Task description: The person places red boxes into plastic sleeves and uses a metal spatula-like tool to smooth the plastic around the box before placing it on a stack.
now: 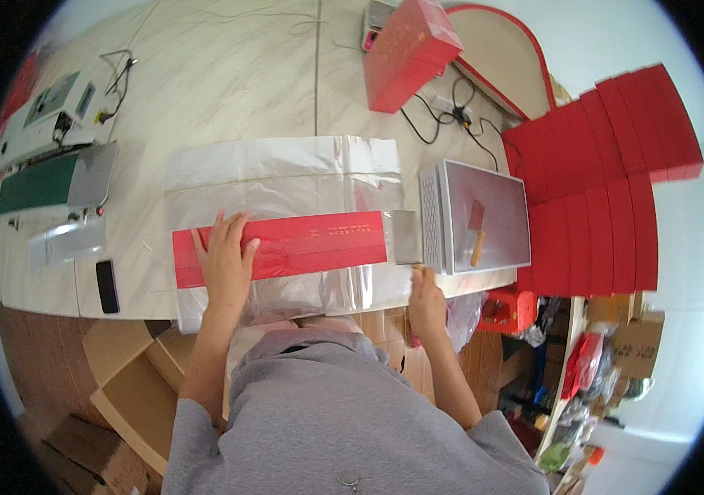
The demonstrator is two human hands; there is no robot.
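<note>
A long red box [302,244] with gold printing lies on a sheet of clear plastic film [290,164] in front of me. My left hand [226,253] rests on the box's left part, fingers spread. Past the box's right end, my right hand [426,303] grips a flat-bladed scraper [404,238] near the table's front edge. Its grey, square-looking blade lies close to that end; whether they touch, I cannot tell. Another scraper [476,238], with a wooden handle, lies on a flat white appliance with a grey plate [507,229] to the right.
Red boxes [581,185] are stacked at the right, and a wrapped red box [408,55] stands farther back. Black cables [460,114] run behind the appliance. A white machine [49,124] and a phone [107,286] are on the left. An open carton [135,390] sits below the table.
</note>
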